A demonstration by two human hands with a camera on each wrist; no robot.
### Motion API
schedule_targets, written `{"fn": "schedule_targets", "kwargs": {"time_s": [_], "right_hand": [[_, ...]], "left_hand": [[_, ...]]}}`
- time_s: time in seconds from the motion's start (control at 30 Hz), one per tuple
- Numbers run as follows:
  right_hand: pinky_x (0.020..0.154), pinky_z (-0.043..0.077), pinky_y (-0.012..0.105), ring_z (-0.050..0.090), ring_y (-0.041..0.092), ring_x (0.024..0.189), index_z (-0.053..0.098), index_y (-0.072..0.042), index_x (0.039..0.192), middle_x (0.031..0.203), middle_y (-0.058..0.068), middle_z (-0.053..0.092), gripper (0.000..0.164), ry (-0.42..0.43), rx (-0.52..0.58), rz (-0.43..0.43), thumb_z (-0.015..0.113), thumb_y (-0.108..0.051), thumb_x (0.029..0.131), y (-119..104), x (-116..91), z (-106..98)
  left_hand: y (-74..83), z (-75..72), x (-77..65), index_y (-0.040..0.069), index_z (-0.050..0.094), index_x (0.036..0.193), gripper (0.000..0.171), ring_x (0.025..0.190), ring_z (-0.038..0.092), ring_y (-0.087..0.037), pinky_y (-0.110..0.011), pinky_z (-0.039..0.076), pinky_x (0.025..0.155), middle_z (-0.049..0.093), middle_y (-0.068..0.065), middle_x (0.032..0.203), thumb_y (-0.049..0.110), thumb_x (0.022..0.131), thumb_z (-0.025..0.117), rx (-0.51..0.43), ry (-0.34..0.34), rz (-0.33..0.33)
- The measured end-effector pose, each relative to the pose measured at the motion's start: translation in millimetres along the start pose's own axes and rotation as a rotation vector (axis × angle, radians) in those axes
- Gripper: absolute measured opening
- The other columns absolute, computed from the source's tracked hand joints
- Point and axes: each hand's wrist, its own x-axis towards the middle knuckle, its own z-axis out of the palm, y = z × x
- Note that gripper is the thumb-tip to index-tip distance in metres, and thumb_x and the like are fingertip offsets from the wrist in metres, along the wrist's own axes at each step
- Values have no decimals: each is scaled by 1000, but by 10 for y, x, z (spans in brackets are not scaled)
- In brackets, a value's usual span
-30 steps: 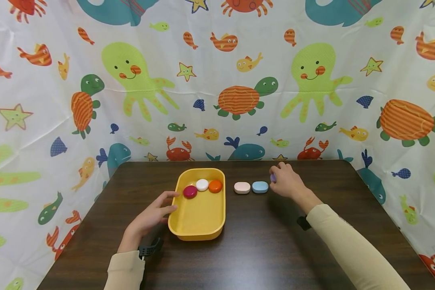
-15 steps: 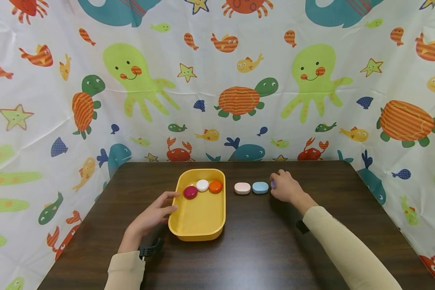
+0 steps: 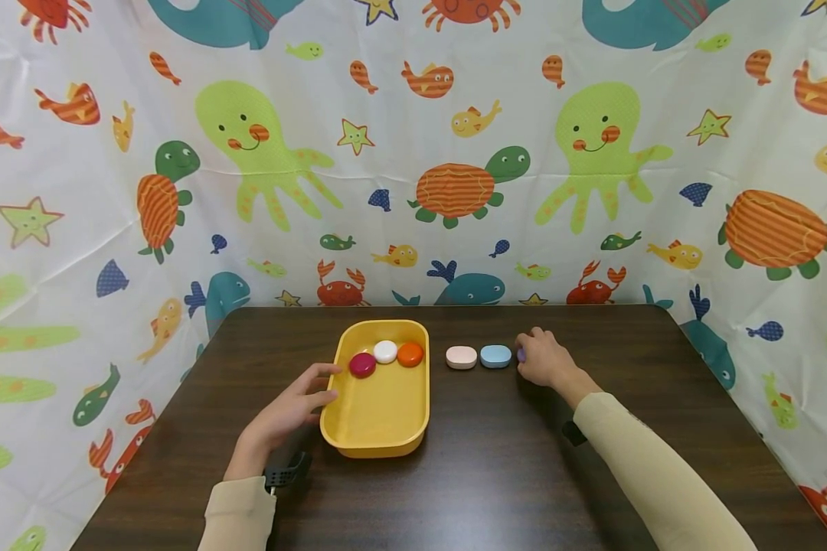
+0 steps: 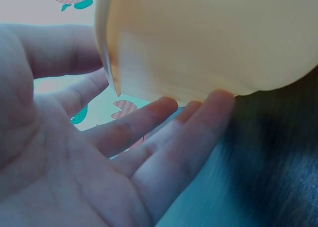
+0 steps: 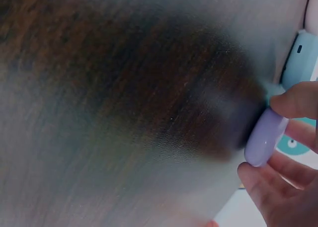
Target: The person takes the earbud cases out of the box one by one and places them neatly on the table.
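Note:
My left hand (image 3: 291,407) rests its relaxed, spread fingers against the left side of a yellow tray (image 3: 379,417). In the left wrist view, several fingertips touch the tray wall. Inside the tray, toward its far end, lie a crimson disc (image 3: 362,365), a white disc (image 3: 385,352) and an orange disc (image 3: 410,354). My right hand (image 3: 550,363) pinches a smooth lavender rounded piece (image 5: 266,137) between thumb and fingers, low at the table surface. Just left of it sit a light blue oval case (image 3: 495,357) and a pale pink oval case (image 3: 461,357).
Everything stands on a dark wooden table (image 3: 469,467). A white curtain (image 3: 386,275) printed with sea animals hangs along the table's back edge and both sides. The oval cases lie between the tray and my right hand.
My right hand has come down slightly toward the near side, lowering the lavender piece to a spot beside the light blue case. The left hand and the tray stay put.

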Motion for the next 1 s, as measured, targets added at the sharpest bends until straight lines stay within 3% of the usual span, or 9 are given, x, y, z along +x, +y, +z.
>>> {"fn": "schedule_targets", "kwargs": {"time_s": [0.3, 0.67, 1.0], "right_hand": [[84, 55, 55, 50, 35, 104, 65, -5, 117, 113, 17, 54, 28, 0, -12, -7, 64, -13, 90, -16, -16, -41], [85, 53, 58, 52, 39, 112, 66, -1, 122, 118, 19, 57, 33, 42, -11, -16, 63, -14, 91, -97, -26, -312], [92, 53, 60, 53, 40, 118, 66, -1, 125, 124, 20, 60, 34, 122, 57, -32, 63, -17, 95, -331, -105, -485]], "left_hand": [[11, -3, -4, 12, 35, 150, 52, 132, 45, -44, -59, 49, 101, 33, -25, 154, 23, 104, 56, 5, 1, 0], [12, -7, -6, 13, 34, 151, 54, 131, 47, -44, -58, 49, 102, 33, -24, 153, 24, 104, 57, 5, 5, -12], [-2, -3, 2, 12, 34, 151, 53, 131, 47, -44, -59, 49, 101, 33, -25, 153, 24, 104, 56, 4, 0, -7]]}}
